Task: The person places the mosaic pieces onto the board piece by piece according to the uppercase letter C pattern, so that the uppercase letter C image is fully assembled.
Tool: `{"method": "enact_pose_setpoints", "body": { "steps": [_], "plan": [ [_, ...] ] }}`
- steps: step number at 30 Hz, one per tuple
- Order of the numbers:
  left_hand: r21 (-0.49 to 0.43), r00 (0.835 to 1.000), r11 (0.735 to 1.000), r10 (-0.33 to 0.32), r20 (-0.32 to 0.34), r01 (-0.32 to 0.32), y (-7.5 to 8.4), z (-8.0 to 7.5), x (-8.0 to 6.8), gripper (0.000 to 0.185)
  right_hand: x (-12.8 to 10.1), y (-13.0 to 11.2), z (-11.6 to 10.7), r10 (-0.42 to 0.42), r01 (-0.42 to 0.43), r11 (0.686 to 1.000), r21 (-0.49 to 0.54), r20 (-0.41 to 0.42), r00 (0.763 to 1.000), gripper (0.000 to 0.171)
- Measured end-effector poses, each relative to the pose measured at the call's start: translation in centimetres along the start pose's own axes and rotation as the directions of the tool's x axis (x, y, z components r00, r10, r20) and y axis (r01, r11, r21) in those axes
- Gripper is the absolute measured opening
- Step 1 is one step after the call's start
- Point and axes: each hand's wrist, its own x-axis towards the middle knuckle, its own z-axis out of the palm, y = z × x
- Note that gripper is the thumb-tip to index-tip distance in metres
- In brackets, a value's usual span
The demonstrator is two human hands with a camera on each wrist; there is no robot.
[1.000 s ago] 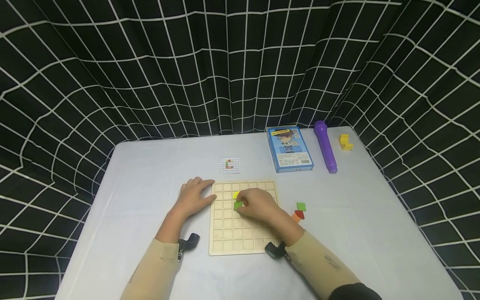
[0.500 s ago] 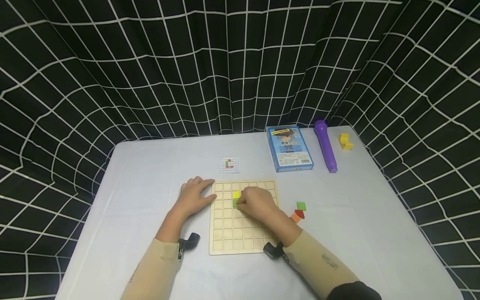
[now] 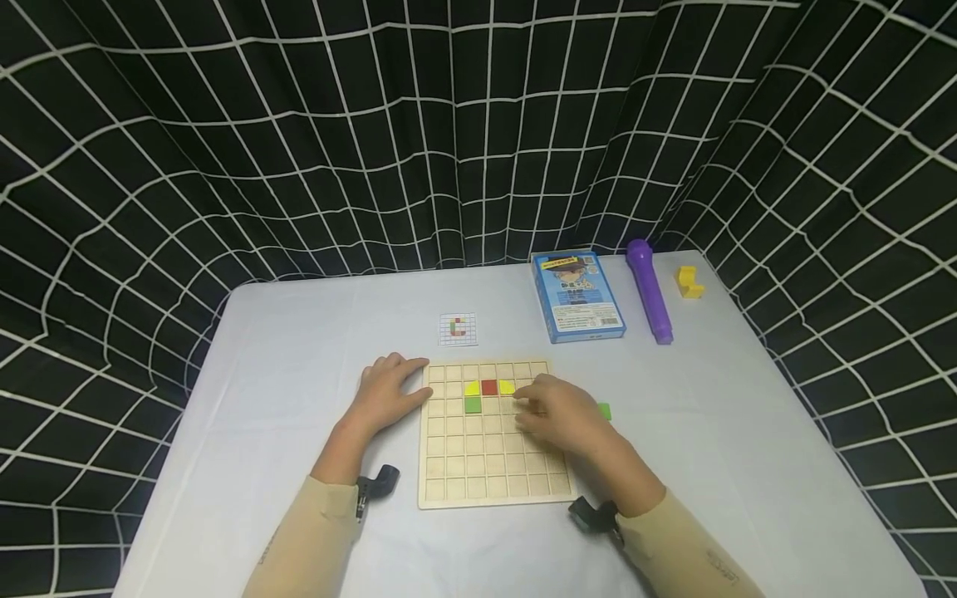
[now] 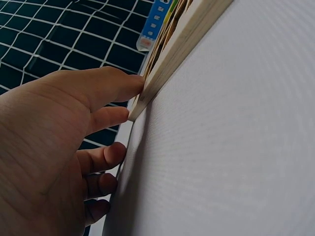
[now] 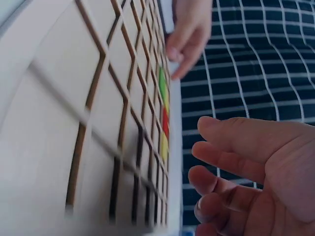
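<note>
Head view showed four tiles set on my wooden grid board, yellow, red, yellow in a row with a green tile beneath, while my left hand pressed flat against its edge, my right hand hovered loosely spread and seemingly empty, and another green tile lay off-board.

blue box | purple torch | yellow block | pattern card
</note>
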Motion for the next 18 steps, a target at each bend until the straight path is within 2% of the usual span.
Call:
{"method": "enact_pose_setpoints", "body": {
  "steps": [4,10,14,18],
  "plan": [
    [0.0,1.0,1.0,0.003,-0.004,-0.003,0.0,0.0,0.0,0.06,-1.6,1.7,-1.1,0.043,-0.043,0.999,0.002,-0.043,0.998,0.031],
    [0.0,1.0,1.0,0.002,-0.002,-0.002,0.0,0.0,-0.1,0.059,-3.3,4.3,-2.3,0.18,-0.179,0.984,0.025,-0.072,0.981,0.029],
    [-0.002,1.0,1.0,0.003,-0.007,-0.003,0.1,0.0,-0.1,0.059,-3.8,5.8,-2.8,0.265,-0.267,0.963,-0.03,-0.059,0.963,0.032],
    [-0.001,1.0,1.0,0.001,-0.006,-0.001,0.1,-0.1,-0.1,0.059,-4.0,6.9,-2.8,0.348,-0.347,0.935,-0.074,-0.003,0.937,0.036]
  ]
}}
